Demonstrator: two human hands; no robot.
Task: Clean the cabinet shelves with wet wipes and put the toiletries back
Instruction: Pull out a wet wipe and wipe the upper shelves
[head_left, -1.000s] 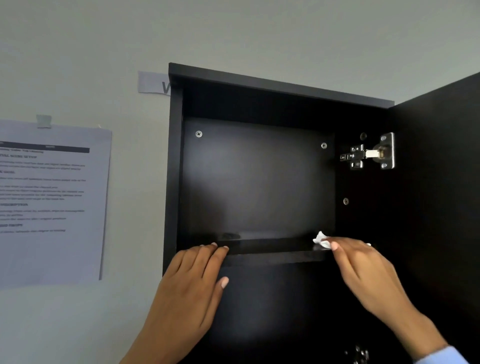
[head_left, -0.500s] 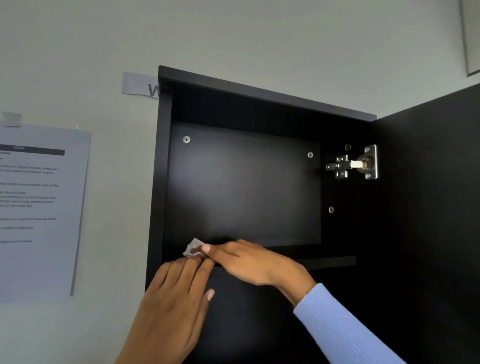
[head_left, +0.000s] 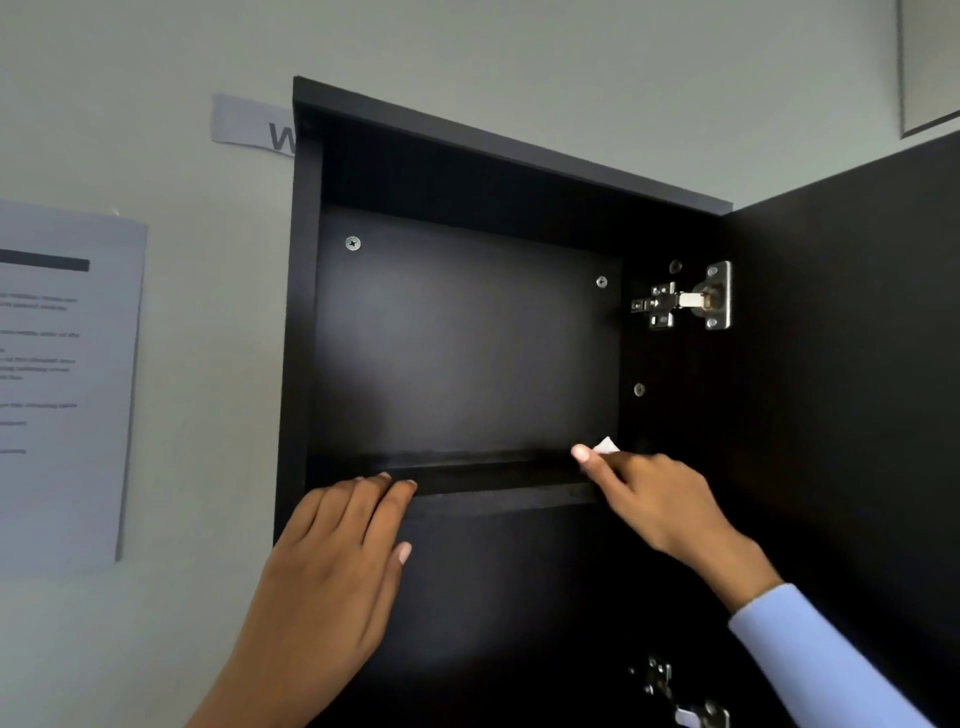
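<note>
Right hand (head_left: 649, 493): pressed a small white wet wipe (head_left: 606, 446) onto the shelf (head_left: 493, 475) at its right end, fingers curled around the wipe, forefinger stretched toward the left.
Wet wipe: only a crumpled white corner showed above the knuckles, close to the cabinet's right inner wall; the remainder was hidden under the hand.
Left hand (head_left: 332, 561): lay flat and holding nothing, fingers straight and together, fingertips hooked over the shelf's front edge at the left end, thumb hanging below the edge.
Gap between hands: well apart, one at each end of the shelf.
Shelf: dark, seen edge-on from below, bare between the two hands.
Cabinet (head_left: 304, 312): dark, wall-mounted, interior dim; two screws showed in the back panel.
Door (head_left: 852, 364): swung wide to the right, inner face toward the camera.
Upper hinge (head_left: 683, 304): silver metal, joining door and right wall above the right hand.
Lower hinge (head_left: 680, 699): partly visible at the bottom edge, blurred.
Sleeve (head_left: 810, 660): light blue ribbed knit on the right forearm.
Paper sheet (head_left: 62, 384): taped to the pale wall at left of the cabinet, text too blurred to read.
Label (head_left: 249, 124): white strip on the wall behind the cabinet's top left corner, one dark letter "W" showing.
</note>
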